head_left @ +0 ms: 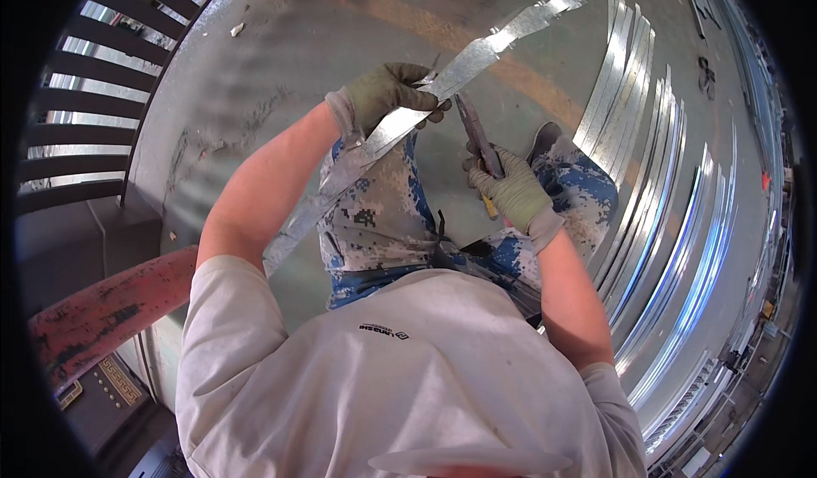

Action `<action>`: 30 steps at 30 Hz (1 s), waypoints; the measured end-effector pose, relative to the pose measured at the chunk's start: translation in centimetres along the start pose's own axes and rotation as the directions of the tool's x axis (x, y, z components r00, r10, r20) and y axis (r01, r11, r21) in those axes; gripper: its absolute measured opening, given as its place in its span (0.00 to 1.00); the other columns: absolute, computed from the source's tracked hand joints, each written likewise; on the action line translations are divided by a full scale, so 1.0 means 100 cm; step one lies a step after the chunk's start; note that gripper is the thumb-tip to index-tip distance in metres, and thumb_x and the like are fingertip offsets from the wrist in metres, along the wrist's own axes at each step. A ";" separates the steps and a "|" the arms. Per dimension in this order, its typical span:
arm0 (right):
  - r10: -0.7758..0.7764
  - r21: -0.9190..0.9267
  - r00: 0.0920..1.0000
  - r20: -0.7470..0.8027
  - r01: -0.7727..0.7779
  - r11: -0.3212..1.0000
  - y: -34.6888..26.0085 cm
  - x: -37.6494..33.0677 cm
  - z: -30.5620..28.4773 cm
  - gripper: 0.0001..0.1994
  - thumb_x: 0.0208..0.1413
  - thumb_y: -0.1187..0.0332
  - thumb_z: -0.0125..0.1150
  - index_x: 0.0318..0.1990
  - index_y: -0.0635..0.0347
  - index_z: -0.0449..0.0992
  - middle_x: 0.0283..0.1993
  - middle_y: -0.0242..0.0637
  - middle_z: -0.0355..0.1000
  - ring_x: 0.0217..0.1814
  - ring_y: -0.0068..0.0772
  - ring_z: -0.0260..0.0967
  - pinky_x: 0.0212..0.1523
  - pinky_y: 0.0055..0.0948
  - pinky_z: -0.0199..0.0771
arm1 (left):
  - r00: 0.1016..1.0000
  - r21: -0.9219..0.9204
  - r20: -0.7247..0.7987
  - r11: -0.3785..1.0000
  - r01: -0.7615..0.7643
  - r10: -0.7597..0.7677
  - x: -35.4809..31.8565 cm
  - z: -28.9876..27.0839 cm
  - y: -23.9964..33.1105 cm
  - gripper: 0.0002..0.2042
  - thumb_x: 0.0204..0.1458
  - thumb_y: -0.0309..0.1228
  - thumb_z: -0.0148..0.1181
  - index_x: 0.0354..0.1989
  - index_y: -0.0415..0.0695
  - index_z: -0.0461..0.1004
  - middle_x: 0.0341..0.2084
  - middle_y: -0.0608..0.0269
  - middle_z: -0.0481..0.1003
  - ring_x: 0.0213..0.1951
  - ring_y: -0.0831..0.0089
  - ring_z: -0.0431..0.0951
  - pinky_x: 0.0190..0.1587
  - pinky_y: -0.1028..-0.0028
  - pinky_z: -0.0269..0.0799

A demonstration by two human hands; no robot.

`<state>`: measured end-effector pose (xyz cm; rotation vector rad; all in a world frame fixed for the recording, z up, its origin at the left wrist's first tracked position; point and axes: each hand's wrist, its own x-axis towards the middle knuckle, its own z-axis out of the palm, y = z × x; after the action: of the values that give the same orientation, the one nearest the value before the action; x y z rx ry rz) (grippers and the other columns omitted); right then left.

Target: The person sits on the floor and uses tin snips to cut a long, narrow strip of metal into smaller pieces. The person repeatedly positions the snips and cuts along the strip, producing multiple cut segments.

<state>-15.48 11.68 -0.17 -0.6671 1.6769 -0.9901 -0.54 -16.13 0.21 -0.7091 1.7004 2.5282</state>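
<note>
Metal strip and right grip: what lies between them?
Head view: a dark plier-like tool, held in the right grip, its tip toward the metal strip.

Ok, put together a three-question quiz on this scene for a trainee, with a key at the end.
1. Multiple choice: what do the fingers of the left hand hold?
a) a paintbrush
b) a shiny metal strip
c) a coil of rope
2. True or false: the right hand wears no glove.
3. Fill in the blank: the loose strips lie on the floor to the person's ____.

Key:
1. b
2. False; it wears a greenish glove and grips a snips-like tool.
3. right
</note>
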 end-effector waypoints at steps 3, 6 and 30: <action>0.004 -0.131 1.000 -0.017 -0.006 0.991 -0.012 -0.005 0.001 0.16 0.71 0.63 0.68 0.63 0.54 0.81 0.39 0.32 0.78 0.38 0.25 0.76 0.42 0.32 0.80 | 1.000 -0.027 0.016 1.000 0.012 -0.011 0.003 -0.004 -0.003 0.21 0.62 0.20 0.74 0.64 0.33 0.81 0.49 0.53 0.89 0.47 0.68 0.90 0.54 0.69 0.87; -0.008 -0.208 1.000 -0.028 0.002 0.978 -0.012 -0.005 -0.005 0.18 0.70 0.63 0.68 0.63 0.55 0.80 0.38 0.34 0.78 0.39 0.27 0.76 0.44 0.34 0.80 | 1.000 -0.025 0.027 1.000 0.012 -0.012 0.004 -0.004 -0.002 0.22 0.62 0.20 0.74 0.65 0.33 0.81 0.49 0.53 0.89 0.47 0.68 0.91 0.54 0.68 0.87; -0.207 -0.610 0.973 -0.099 0.105 0.785 -0.015 0.005 -0.012 0.25 0.68 0.59 0.69 0.68 0.63 0.78 0.49 0.52 0.83 0.47 0.54 0.83 0.52 0.44 0.82 | 0.997 -0.003 0.070 1.000 -0.026 0.026 0.006 -0.005 -0.005 0.21 0.61 0.20 0.75 0.63 0.33 0.82 0.48 0.52 0.89 0.47 0.68 0.90 0.56 0.69 0.86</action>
<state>-16.88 10.82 1.02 -1.1893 2.1335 -0.6134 -0.82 -16.49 -0.56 -0.5946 1.6962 2.5393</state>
